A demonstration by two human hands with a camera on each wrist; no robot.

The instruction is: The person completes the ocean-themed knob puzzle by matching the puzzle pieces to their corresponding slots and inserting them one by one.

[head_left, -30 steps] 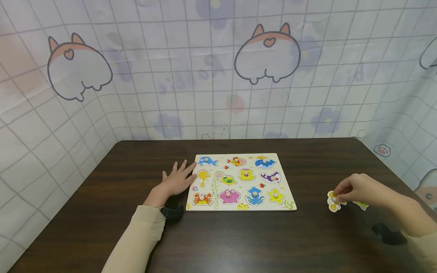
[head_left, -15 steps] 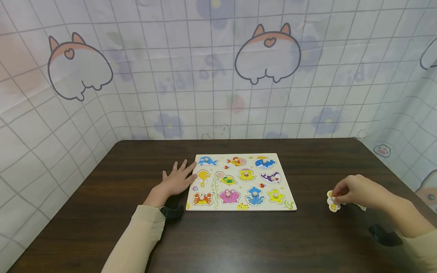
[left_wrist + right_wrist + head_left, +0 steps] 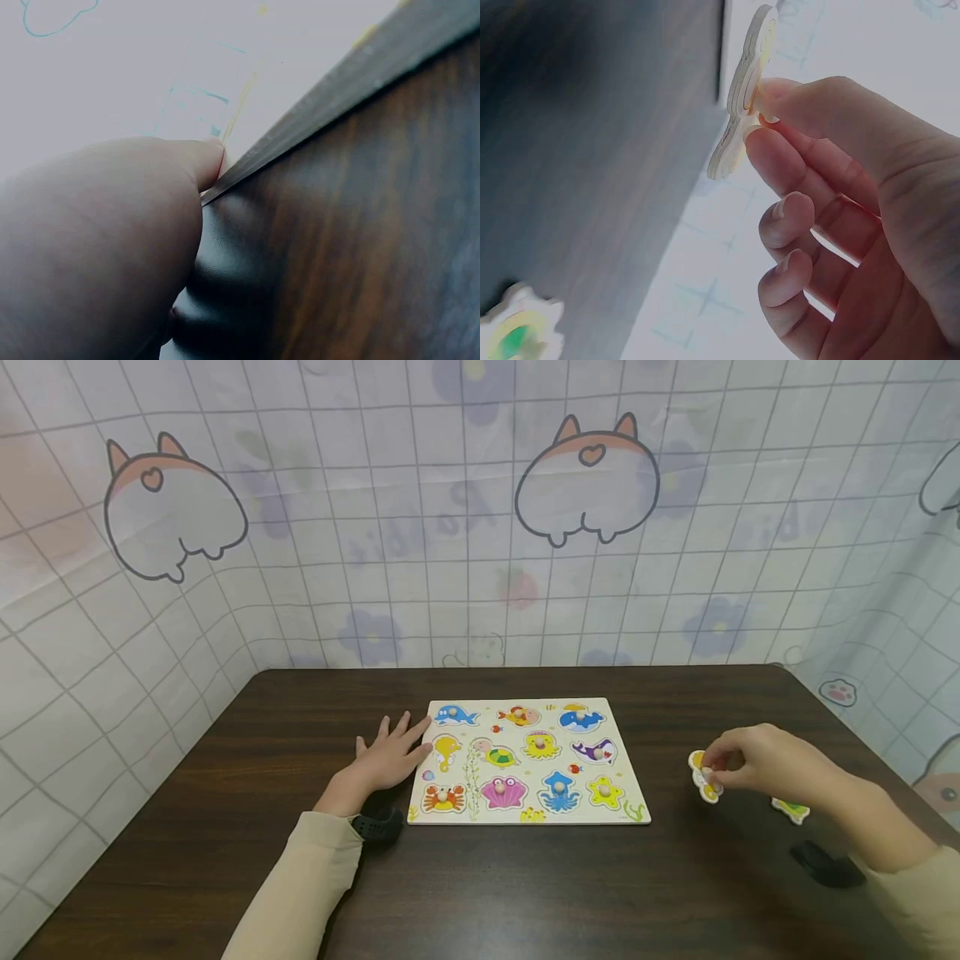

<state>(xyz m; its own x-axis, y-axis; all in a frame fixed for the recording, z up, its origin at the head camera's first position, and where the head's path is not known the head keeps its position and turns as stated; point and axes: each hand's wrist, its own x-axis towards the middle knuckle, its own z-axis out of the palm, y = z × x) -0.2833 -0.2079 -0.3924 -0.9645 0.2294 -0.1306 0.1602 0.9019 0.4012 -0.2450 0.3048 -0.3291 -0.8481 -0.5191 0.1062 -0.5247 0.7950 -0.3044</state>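
A flat, lobed, yellow-and-white wooden puzzle piece [image 3: 706, 783] is pinched between the thumb and fingertips of my right hand [image 3: 780, 764], right of the board. In the right wrist view, the piece [image 3: 744, 101] appears nearly edge-on, with the other fingers loosely curled. My left hand [image 3: 386, 757] lies with spread fingers, its fingertips at the left edge of a cream puzzle board [image 3: 517, 817] printed with sea animals. Most pictures there carry round knobs; the yellow seahorse [image 3: 447, 752] and green turtle [image 3: 498, 753] show none.
A green-and-yellow puzzle piece [image 3: 791, 811] lies on the dark wooden table [image 3: 480, 893] beneath the right forearm. Black wristbands [image 3: 380, 827] are on both wrists. A white patterned curtain [image 3: 450, 568] hangs behind the table and along its sides.
My right hand has lifted the yellow-and-white puzzle piece and moved it left and away from me. The green-and-yellow piece shows more clearly now. My left hand stays in place.
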